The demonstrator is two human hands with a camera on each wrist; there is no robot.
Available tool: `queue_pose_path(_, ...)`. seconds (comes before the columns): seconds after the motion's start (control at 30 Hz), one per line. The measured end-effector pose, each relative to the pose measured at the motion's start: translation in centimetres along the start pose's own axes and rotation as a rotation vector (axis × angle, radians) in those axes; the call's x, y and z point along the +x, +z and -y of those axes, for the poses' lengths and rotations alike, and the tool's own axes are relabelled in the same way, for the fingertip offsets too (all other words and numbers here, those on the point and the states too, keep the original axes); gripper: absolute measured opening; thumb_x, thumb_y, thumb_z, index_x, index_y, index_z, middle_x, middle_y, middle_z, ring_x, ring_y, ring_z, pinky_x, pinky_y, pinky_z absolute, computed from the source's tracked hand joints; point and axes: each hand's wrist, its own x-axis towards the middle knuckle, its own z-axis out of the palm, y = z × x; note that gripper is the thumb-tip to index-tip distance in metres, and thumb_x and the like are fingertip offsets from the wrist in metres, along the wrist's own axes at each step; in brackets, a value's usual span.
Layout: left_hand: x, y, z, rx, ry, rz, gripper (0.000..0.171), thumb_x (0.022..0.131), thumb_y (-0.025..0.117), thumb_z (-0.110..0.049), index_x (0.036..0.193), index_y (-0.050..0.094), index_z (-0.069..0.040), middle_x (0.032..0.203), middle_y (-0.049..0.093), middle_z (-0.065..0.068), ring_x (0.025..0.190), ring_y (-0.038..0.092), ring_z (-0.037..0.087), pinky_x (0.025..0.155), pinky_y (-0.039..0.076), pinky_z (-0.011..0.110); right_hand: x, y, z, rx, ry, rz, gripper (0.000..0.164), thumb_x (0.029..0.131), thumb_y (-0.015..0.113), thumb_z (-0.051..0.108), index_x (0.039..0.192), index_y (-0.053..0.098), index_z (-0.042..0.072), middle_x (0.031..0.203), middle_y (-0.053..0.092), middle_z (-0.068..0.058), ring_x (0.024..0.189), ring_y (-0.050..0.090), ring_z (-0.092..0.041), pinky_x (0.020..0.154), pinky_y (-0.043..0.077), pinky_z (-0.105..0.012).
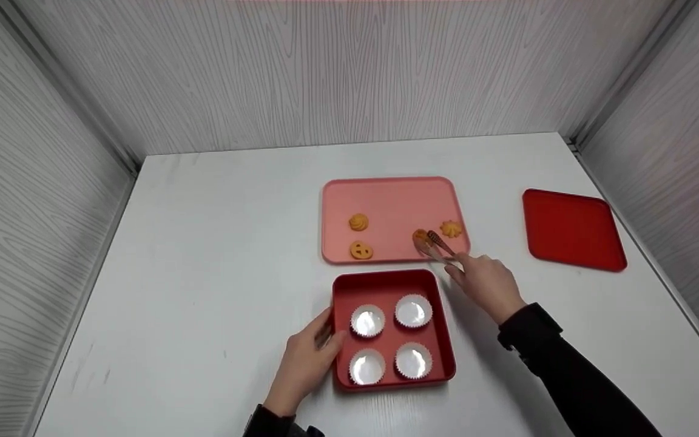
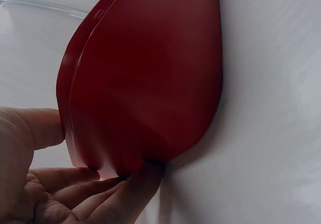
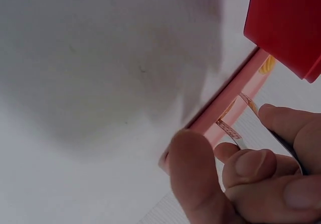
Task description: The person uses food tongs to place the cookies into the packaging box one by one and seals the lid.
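Observation:
My left hand (image 1: 304, 361) grips the left wall of a red square box (image 1: 390, 337), thumb at the rim and fingers against the outside. Inside the box stand several white fluted paper cups, among them one cup (image 1: 413, 311) at the back right. My right hand (image 1: 488, 284) holds small metal tongs (image 1: 442, 243) over the front right of a pink tray (image 1: 386, 200). The tong tips are at a round golden cookie (image 1: 419, 234), one on each side. A flower-shaped cookie (image 1: 451, 229) lies just right of them. Farther left lie a swirl cookie (image 1: 358, 222) and a pretzel-shaped cookie (image 1: 361, 249).
At the right side of the white table (image 1: 222, 243) lies a shallow red tray or lid (image 1: 574, 230), close to the side panel. The box stands right in front of the pink tray, with a narrow gap between. Pale wood-grain panels (image 1: 349, 73) enclose the back and sides.

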Motion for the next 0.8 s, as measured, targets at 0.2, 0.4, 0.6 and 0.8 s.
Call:
queue_pose_path(0.2,-0.1,0.0,0.0,0.003,0.04,-0.003,0.067,0.1,0.066,-0.038,0.151,0.047,0.0,0.15,0.052,0.021,0.134,0.056,0.029,0.111,0.046,0.043,-0.6,0.1,-0.3,-0.001,-0.027,-0.043,0.024,0.094,0.076,0.022,0.105,0.068,0.002,0.057,0.057,-0.013,0.049,0.059,-0.033,0.044,0.048,-0.044)
queue_pose_path(0.4,-0.1,0.0,-0.1,0.012,0.004,-0.009,0.065,0.1,0.066,-0.036,0.152,0.047,-0.003,0.15,0.053,0.018,0.135,0.056,0.027,0.111,0.046,0.043,-1.2,-0.2,-0.5,0.004,-0.059,-0.069,0.028,0.094,0.077,0.021,0.116,0.066,0.007,0.052,0.051,-0.008,0.046,0.056,-0.031,0.043,0.045,-0.041)
queue_pose_path(0.6,0.0,0.0,-0.1,0.009,-0.016,-0.004,0.064,0.1,0.066,-0.035,0.153,0.047,-0.003,0.151,0.052,0.017,0.136,0.055,0.027,0.111,0.046,0.043,-1.6,-0.6,-0.6,0.004,-0.059,-0.069,0.035,0.093,0.077,0.02,0.124,0.066,0.011,0.05,0.047,-0.005,0.044,0.052,-0.027,0.042,0.041,-0.038)
queue_pose_path(0.8,0.1,0.0,0.0,-0.004,-0.025,-0.002,0.064,0.1,0.065,-0.034,0.153,0.047,-0.004,0.152,0.051,0.017,0.136,0.055,0.027,0.111,0.046,0.042,-1.9,-0.8,-0.7,0.018,-0.059,-0.063,0.037,0.092,0.078,0.019,0.126,0.067,0.009,0.05,0.046,-0.003,0.043,0.043,-0.021,0.043,0.035,-0.033)
